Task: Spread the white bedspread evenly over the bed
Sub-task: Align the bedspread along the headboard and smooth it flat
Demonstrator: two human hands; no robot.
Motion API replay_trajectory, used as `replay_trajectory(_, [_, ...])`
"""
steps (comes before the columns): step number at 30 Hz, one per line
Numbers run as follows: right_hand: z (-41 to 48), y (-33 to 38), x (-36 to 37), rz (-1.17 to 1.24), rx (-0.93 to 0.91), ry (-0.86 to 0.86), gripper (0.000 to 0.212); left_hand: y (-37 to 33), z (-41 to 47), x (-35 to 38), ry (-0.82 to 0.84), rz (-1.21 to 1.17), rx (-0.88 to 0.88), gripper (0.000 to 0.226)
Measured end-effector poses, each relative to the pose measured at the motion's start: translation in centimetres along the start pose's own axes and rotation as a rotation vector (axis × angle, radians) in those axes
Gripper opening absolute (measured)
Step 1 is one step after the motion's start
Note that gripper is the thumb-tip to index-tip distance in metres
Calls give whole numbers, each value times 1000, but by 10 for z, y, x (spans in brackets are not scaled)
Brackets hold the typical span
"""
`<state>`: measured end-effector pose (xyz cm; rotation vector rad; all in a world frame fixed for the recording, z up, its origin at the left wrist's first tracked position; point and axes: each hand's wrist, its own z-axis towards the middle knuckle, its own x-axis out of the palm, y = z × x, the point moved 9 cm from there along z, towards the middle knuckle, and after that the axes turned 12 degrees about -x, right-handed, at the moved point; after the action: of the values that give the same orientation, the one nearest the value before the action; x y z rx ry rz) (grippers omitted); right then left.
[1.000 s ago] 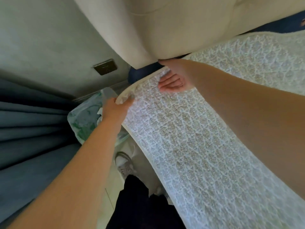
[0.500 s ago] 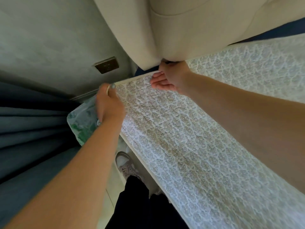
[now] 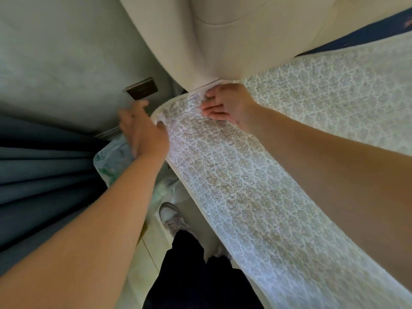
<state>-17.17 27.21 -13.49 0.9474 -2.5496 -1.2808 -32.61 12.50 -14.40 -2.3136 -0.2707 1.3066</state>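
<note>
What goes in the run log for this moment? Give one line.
stage: tucking corner | left hand: gripping bedspread corner edge | right hand: pressing bedspread against headboard base | dark bedding uncovered

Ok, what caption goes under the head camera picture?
Left hand and right hand tuck the white patterned bedspread against the cream padded headboard.

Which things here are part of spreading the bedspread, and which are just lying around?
Part of the job:
white bedspread
left hand, gripping its corner
right hand, pressing its edge at the headboard

Just lying about:
green-patterned bag on the floor
wall socket
blue curtain
</note>
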Motion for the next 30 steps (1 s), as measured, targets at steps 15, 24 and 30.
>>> replay_trajectory(15, [-79, -71, -201, -218, 1, -250, 26, -107, -187, 83, 277, 218, 758, 37])
replay_trajectory(24, [-78, -69, -313, -345, -90, -226, 19, -193, -228, 158, 377, 438, 906, 37])
replay_trajectory(30, [-13, -34, -370, -334, -195, -365, 24, -256, -208, 220, 474, 468, 943, 45])
